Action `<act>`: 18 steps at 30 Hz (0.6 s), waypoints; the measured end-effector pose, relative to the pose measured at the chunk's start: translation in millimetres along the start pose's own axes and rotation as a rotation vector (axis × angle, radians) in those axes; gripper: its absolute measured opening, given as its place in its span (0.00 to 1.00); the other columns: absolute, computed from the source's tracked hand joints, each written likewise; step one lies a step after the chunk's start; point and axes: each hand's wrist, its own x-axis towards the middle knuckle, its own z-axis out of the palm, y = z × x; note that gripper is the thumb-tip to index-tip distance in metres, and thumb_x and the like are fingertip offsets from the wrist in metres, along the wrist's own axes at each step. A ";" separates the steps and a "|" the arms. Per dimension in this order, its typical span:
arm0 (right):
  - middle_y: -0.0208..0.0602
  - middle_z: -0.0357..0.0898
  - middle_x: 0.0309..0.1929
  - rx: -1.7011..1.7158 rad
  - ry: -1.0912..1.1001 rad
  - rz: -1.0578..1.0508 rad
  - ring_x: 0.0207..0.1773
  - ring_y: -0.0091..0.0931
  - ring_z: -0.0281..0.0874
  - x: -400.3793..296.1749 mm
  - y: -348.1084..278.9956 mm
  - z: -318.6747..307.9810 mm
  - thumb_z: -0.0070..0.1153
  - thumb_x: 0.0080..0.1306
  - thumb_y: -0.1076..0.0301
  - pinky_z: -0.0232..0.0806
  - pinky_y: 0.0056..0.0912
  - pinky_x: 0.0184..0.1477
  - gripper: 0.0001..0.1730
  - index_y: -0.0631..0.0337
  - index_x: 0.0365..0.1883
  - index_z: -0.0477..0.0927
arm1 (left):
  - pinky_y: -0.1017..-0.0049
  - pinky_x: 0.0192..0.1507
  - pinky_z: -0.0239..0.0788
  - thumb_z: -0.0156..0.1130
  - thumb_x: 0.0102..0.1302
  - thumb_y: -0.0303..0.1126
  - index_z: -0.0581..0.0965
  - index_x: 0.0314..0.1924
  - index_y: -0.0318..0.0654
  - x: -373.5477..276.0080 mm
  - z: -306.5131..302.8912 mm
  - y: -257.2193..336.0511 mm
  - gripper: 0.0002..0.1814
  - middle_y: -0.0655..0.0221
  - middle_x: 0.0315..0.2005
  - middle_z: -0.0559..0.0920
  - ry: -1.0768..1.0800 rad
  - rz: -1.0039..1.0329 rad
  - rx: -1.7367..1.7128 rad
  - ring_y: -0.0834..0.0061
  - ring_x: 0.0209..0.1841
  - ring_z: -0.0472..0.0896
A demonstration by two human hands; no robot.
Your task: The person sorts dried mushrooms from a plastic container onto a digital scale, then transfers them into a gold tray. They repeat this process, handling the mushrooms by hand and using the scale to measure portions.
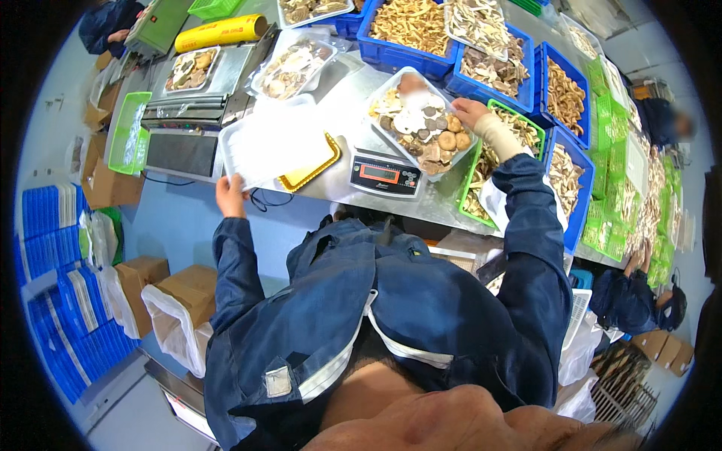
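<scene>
My left hand [231, 195] grips the near edge of a white plastic tray [248, 169], whose inside is washed out by glare. A gold-rimmed item [316, 166] lies partly under or against that tray's right side. My right hand [471, 113] touches the right rim of a clear plastic tray [389, 138] of mixed dried mushrooms [448, 132], which rests tilted over a digital scale [385, 175] with a lit red display. Farther back, a filled tray in loose clear film [293, 67] stands on the steel table [350, 113].
Blue crates [409, 59] of sliced dried mushrooms line the back right, and a green basket [468, 197] stands beside the scale. At left are a film wrapping machine [183, 121], a yellow film roll [220, 32] and a green bin [128, 135]. Co-workers [626, 299] are at the far right and top left.
</scene>
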 end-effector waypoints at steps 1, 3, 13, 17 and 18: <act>0.43 0.80 0.40 -0.037 -0.043 -0.012 0.44 0.37 0.77 10.5 -5.3 3.3 0.49 0.65 0.64 0.67 0.36 0.49 0.15 0.58 0.47 0.76 | 0.79 0.16 0.59 0.60 0.64 0.32 0.71 0.35 0.34 -3.8 -17.8 -3.4 0.09 0.67 0.21 0.75 0.035 -0.016 -0.019 0.79 0.16 0.70; 0.47 0.79 0.41 -0.063 -0.072 0.009 0.46 0.41 0.76 26.6 -8.7 16.0 0.50 0.64 0.63 0.67 0.37 0.50 0.16 0.58 0.47 0.76 | 0.79 0.16 0.59 0.59 0.65 0.32 0.70 0.36 0.34 -15.2 -43.9 -7.9 0.09 0.67 0.22 0.76 0.078 -0.049 -0.075 0.80 0.16 0.70; 0.49 0.80 0.42 -0.163 -0.197 0.021 0.46 0.44 0.77 60.6 -14.9 37.3 0.52 0.61 0.59 0.69 0.40 0.49 0.17 0.53 0.46 0.79 | 0.80 0.16 0.61 0.59 0.67 0.34 0.70 0.37 0.36 -60.4 -69.9 -12.4 0.10 0.66 0.26 0.77 0.200 -0.155 -0.211 0.80 0.17 0.70; 0.48 0.80 0.44 -0.178 -0.075 -0.027 0.48 0.43 0.78 60.8 10.8 36.9 0.49 0.61 0.62 0.69 0.39 0.52 0.15 0.51 0.45 0.80 | 0.81 0.17 0.61 0.59 0.67 0.33 0.70 0.37 0.36 -57.5 -59.8 -7.7 0.09 0.66 0.27 0.77 0.170 -0.158 -0.241 0.80 0.18 0.71; 0.48 0.80 0.44 -0.199 -0.053 -0.030 0.48 0.43 0.78 60.6 16.6 35.7 0.49 0.61 0.63 0.69 0.39 0.52 0.15 0.52 0.45 0.80 | 0.81 0.18 0.61 0.59 0.66 0.33 0.70 0.37 0.36 -56.1 -57.8 -7.0 0.09 0.66 0.27 0.77 0.160 -0.149 -0.248 0.80 0.19 0.71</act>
